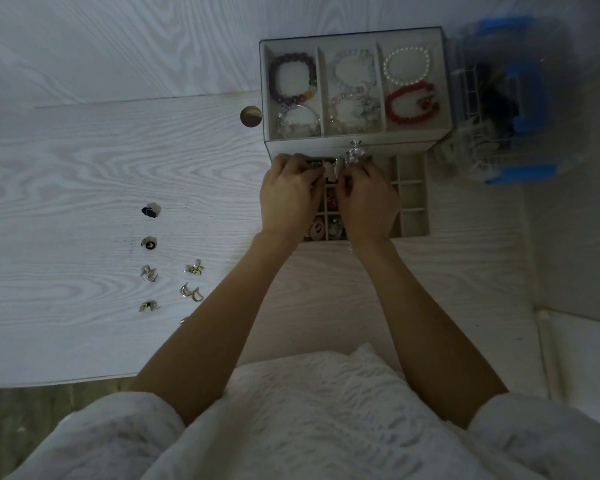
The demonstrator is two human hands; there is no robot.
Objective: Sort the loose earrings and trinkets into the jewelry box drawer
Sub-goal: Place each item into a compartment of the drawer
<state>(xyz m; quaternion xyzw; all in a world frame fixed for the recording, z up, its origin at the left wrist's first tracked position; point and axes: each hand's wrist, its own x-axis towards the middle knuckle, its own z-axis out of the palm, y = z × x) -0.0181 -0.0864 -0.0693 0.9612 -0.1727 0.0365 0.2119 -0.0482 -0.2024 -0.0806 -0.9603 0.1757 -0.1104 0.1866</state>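
Observation:
The jewelry box (440, 81) stands at the back of the white table, its top tray holding beaded bracelets. Its gridded drawer (411, 202) is pulled out toward me, with trinkets in some left cells and bare cells on the right. My left hand (288, 199) and my right hand (369, 202) meet over the drawer's back left cells. The fingers of both curl round a small pale trinket (330, 171). Several loose earrings (191, 292) lie in two columns on the table to the left.
A crystal knob (353, 154) juts from the box front just above my fingers. A round gold disc (251, 116) lies left of the box. A clear bin with blue clips (520, 98) stands to the right. The table's front edge (49, 382) is near my body.

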